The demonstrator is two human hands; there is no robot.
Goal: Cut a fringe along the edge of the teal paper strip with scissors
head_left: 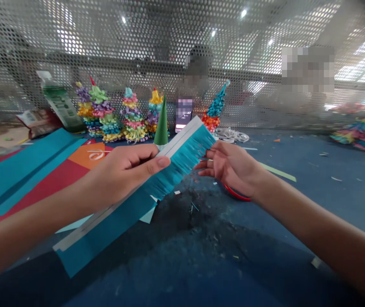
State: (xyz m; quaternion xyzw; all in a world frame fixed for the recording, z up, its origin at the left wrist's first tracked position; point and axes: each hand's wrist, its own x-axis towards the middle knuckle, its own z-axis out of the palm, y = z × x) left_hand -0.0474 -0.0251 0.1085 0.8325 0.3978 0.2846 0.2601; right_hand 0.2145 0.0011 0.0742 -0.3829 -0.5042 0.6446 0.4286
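Basically everything sat around the paper cone [161, 123]: paper-strip trees [133, 115] just left of it, a phone [184, 114] just right, and the fringed paper strip [182, 157] right in front.

No wording can be read: the print on the tilted green-and-white packet [60, 106] is blurred, and the upright phone's screen [184, 113] is pixelated over.

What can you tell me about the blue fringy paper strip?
The teal paper strip is long and looks like thin paper. One long edge is snipped into a fringe of many narrow strands, and a pale band runs along the other edge. It slants upward across the view, lifted above the floor. The left hand grips it, and the right hand is close to its far end.
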